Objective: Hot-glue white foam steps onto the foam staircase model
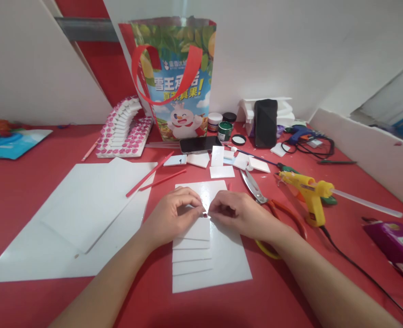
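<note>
Two bare hands meet over a glossy white board [230,262] on a red counter [146,298], set against a pale wall [290,54]. The left hand [174,212] and right hand [240,214] both have fingers drawn nearly closed, tips at a small dark red bit [205,215]; which hand, if either, grips it cannot be told. Below it, overlapping white cards [191,243] step down the board's left side. Behind, a tall carrier bag [187,107] with red handles shows a crowned snowman and large Chinese lettering, "雪王" and "真果!" readable, the rest partly covered by a handle. Labels on the jar of green [225,131] are too small to read. At right, near a yellow glue gun [312,193], a purple packet [390,243] bears a white "B".
</note>
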A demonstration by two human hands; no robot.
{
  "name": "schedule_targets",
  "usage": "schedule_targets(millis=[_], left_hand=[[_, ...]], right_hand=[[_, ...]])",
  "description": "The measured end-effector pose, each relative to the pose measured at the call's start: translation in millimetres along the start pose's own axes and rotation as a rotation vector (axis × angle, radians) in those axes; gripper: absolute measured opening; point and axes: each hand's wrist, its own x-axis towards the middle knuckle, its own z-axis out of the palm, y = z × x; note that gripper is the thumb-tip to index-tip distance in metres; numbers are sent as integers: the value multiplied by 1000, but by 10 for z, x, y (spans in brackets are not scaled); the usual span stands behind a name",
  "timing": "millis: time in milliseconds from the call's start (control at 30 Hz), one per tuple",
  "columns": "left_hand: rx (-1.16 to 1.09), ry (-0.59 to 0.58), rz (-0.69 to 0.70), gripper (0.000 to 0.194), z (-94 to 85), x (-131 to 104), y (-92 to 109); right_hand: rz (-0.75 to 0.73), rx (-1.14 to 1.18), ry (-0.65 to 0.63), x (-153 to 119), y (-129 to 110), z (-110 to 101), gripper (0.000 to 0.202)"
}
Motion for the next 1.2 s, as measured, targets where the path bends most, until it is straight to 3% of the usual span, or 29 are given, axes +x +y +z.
schedule_targets(millis=[300,600,1200], left_hand=[[-83,42,-4,18,-52,-25,10],[-58,127,28,18,-48,-51,11],[-59,101,34,18,-35,-43,-11]], right_hand=[[113,316,197,40,-60,117,9],[97,276,202,58,-80,204,4],[95,200,195,71,-81,208,16]])
